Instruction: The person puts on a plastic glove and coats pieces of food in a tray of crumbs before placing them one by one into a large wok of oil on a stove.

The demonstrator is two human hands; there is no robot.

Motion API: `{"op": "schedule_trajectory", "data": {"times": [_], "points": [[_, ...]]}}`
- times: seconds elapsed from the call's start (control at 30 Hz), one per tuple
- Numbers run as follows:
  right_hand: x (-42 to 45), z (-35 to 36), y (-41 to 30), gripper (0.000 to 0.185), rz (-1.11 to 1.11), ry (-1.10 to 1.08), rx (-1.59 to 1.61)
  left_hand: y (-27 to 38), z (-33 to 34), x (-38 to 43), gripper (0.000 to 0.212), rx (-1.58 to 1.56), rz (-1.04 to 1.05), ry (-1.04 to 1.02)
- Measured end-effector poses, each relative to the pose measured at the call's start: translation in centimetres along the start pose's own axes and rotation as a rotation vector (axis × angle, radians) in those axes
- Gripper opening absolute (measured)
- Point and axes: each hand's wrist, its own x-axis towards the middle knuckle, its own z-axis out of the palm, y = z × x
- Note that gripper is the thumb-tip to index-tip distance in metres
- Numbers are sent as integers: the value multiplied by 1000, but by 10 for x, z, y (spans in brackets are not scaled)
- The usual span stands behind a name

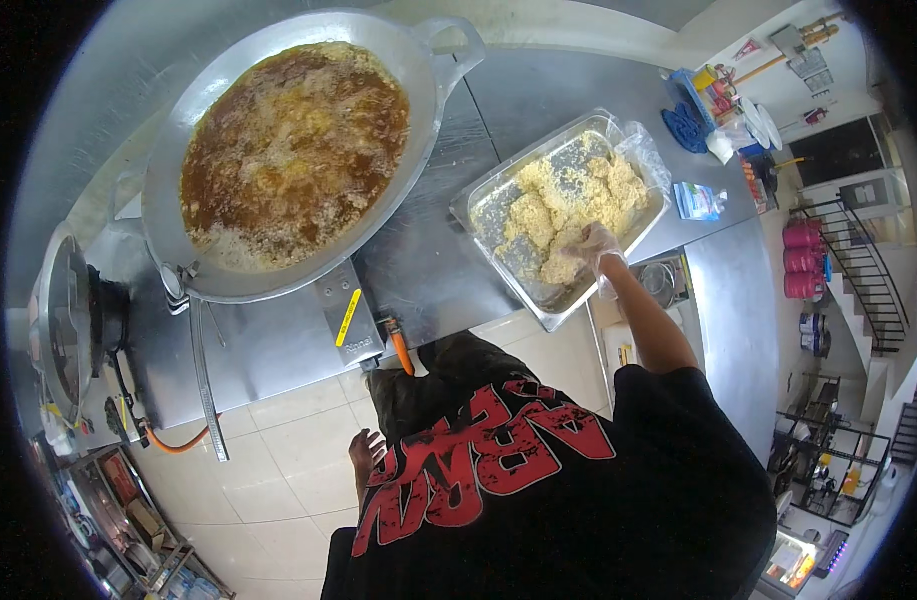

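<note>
My right hand (589, 247), in a clear plastic glove, reaches into a rectangular steel tray (496, 259). Its fingers are on a crumb-coated piece of food (559, 268) near the tray's front edge. Several more coated pieces (533, 217) and loose crumbs lie in the same tray; what is under the coating is hidden. My left hand (366, 452) hangs bare by my side above the tiled floor, fingers apart and holding nothing. To the left, a large metal wok (421, 142) holds bubbling brown oil (297, 150) with pale foam at its edge.
Below the wok is a Rinnai burner (349, 319) with an orange hose (400, 349). Metal tongs (205, 382) jut past the steel counter's (256, 337) front edge. A glass lid (64, 322) stands far left. Clear plastic (646, 157) and a blue-white packet (696, 201) lie by the tray.
</note>
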Motion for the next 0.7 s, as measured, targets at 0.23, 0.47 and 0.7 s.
{"op": "schedule_trajectory", "data": {"times": [0.23, 0.47, 0.7], "points": [[6, -28, -18, 70, -83, -252, -713, -20, 6, 13, 40, 44, 126, 0], [25, -33, 4, 64, -384, -543, -48, -42, 4, 11, 44, -43, 93, 26], [-3, -28, -38, 52, -604, -458, -292, 11, 20, -12, 44, -201, -200, 139]]}}
